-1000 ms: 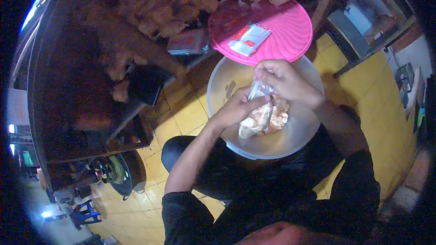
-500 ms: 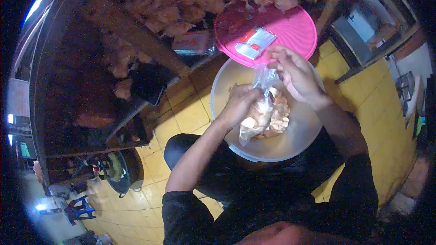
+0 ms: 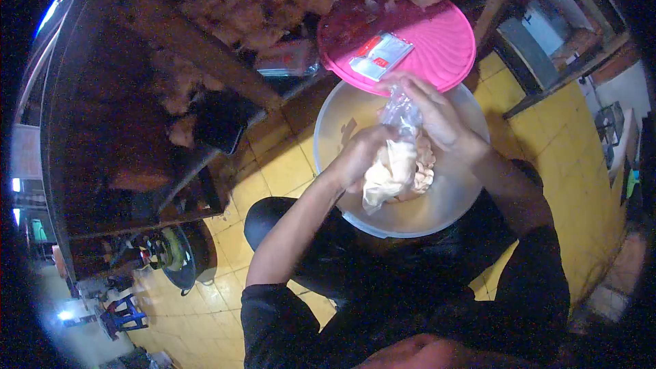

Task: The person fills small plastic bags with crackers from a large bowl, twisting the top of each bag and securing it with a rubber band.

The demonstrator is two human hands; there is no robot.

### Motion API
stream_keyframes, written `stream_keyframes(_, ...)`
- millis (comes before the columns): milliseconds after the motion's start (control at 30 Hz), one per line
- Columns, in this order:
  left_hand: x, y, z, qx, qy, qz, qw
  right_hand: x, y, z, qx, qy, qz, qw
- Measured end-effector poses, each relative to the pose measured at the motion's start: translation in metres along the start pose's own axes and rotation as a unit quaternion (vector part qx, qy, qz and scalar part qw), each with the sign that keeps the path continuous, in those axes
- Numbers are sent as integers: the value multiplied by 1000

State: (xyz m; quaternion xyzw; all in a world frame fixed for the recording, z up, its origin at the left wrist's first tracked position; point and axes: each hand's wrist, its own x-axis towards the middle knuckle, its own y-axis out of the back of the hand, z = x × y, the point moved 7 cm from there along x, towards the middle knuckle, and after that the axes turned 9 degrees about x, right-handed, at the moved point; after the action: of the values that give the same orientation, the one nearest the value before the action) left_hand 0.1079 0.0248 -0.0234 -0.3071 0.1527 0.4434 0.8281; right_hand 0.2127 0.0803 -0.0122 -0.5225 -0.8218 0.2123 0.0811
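The grip of the left hand point(image 3: 363, 154) is closed around the middle of a plastic bag point(image 3: 392, 169). The bag is clear and crumpled at its top, and its lower part bulges with pale, cream-coloured contents. Its long axis is slanted: the top points away from the person, towards a pink lid point(image 3: 441, 44), and the filled end points back to the body, slightly leftward. The right hand point(image 3: 434, 113) is at the bag's top, fingers stretched forward and leftward; it is blurred, so I cannot tell whether it pinches the plastic. The bag is above a translucent tub point(image 3: 459, 195), where similar pale pieces point(image 3: 424, 167) lie.
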Motion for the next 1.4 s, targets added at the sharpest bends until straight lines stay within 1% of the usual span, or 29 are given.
stream_keyframes(67,8,16,-5,-2,-11,17,1000,-5,3,-36,-116,194,74,971)
stream_keyframes(100,12,25,-7,-3,-24,33,999,-6,4,-40,-116,193,71,972)
stream_keyframes(133,15,28,-8,-7,-46,22,999,-12,0,-52,-199,240,42,949)
stream_keyframes(167,19,33,-12,-9,-48,24,998,-18,-3,-60,-279,285,12,917)
stream_keyframes(200,22,33,-13,-13,-57,11,998,-19,-11,-63,-427,315,-49,846)
stream_keyframes(233,25,33,-14,-17,-65,-3,998,-19,-11,-61,-427,316,-50,846)
stream_keyframes(300,23,31,-11,-4,-92,-8,996,-16,-9,-43,-365,216,-72,903)
stream_keyframes(333,19,27,-4,11,-121,-15,993,-17,-11,-43,-364,217,-70,903)
stream_keyframes(400,10,21,5,-11,-116,4,993,-13,1,-33,-285,78,-4,955)
stream_keyframes(433,7,21,7,-33,-113,25,993,-12,2,-31,-285,78,-5,955)
stream_keyframes(467,7,22,7,-33,-114,25,993,-11,4,-33,-258,114,9,959)
stream_keyframes(500,6,24,7,7,-118,31,992,-10,7,-35,-231,148,23,961)
stream_keyframes(533,6,25,7,47,-121,38,991,-8,11,-34,-231,148,23,961)
stream_keyframes(600,3,23,8,66,-123,53,989,-6,7,-9,-191,7,-125,974)
stream_keyframes(667,-4,18,16,86,-125,69,986,-6,12,-8,-166,3,-122,978)
stream_keyframes(733,-10,16,18,147,-76,79,983,-7,12,-14,-143,-4,-122,982)
stream_keyframes(800,-7,15,15,144,-90,62,984,-9,20,-26,46,-52,-54,996)
stream_keyframes(833,-5,15,14,143,-104,43,983,-9,20,-31,45,-54,-55,996)
stream_keyframes(933,4,24,13,177,-138,49,973,-7,24,-39,42,-20,-32,998)
stream_keyframes(1000,1,22,14,176,-125,43,975,-10,14,-35,-215,36,-65,974)
stream_keyframes(1033,-1,20,14,176,-111,37,977,-11,15,-35,-214,36,-66,974)
stream_keyframes(1100,2,23,10,193,-106,41,975,-11,22,-31,-15,-18,-46,999)
stream_keyframes(1133,3,24,10,208,-104,46,972,-11,24,-36,-16,-18,-46,999)
stream_keyframes(1167,2,24,10,207,-106,46,971,-10,28,-48,51,4,-27,998)
stream_keyframes(1200,-3,23,19,213,-154,65,963,-9,33,-58,116,26,-8,993)
stream_keyframes(1233,-7,22,28,219,-203,82,951,-6,38,-59,112,29,-11,993)
stream_keyframes(1300,-7,26,28,218,-220,91,946,-3,61,-61,168,103,64,978)
stream_keyframes(1333,-8,28,30,217,-233,99,943,-2,58,-52,165,107,61,979)
stream_keyframes(1400,-11,22,31,221,-222,103,944,-14,19,-39,43,188,-65,979)
